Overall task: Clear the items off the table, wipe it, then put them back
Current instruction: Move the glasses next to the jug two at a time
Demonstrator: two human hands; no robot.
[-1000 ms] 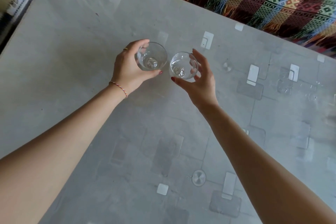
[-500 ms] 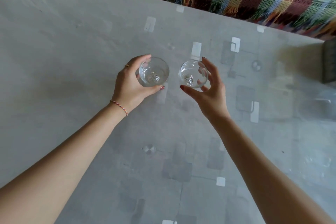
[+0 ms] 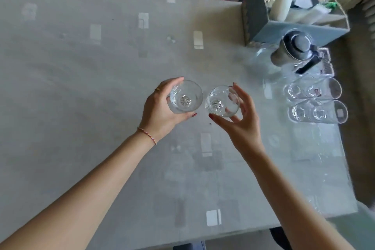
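Left hand (image 3: 160, 110) grips 1 glass (image 3: 186, 96), right hand (image 3: 241, 124) pinches another glass (image 3: 222, 101), fingers curled around each, above the surface (image 3: 81, 67) centre. At 3 o'clock lie 2 tumblers (image 3: 316, 100).

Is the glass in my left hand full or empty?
Empty. Looking down into the glass held by your left hand, the patterned base shows clearly, with no liquid visible.
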